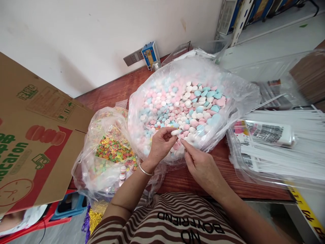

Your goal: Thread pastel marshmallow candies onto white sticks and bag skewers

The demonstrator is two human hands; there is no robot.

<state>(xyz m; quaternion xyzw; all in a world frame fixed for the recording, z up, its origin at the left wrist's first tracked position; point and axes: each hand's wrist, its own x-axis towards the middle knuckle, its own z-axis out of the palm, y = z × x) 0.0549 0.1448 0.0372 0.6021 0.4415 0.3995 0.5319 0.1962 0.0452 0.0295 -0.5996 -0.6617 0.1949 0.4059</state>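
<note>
A large clear plastic bag [243,91] lies wide open, filled with pink, blue and white rounded sweets [189,108]. Over its near edge, my left hand [162,144] pinches one white sweet [175,132] between thumb and fingers. My right hand [203,166] is closed at the fingertips on a thin white stick [179,137], whose end is at or very near the white sweet. Whether the stick enters it, I cannot tell.
Left of the large bag sits another clear bag of small colourful rings [114,149]. A cardboard box [38,135] stands at far left. On the right, a clear plastic tray [236,169] holds many white sticks [284,162]. A small blue box [150,55] stands by the wall sockets [133,57].
</note>
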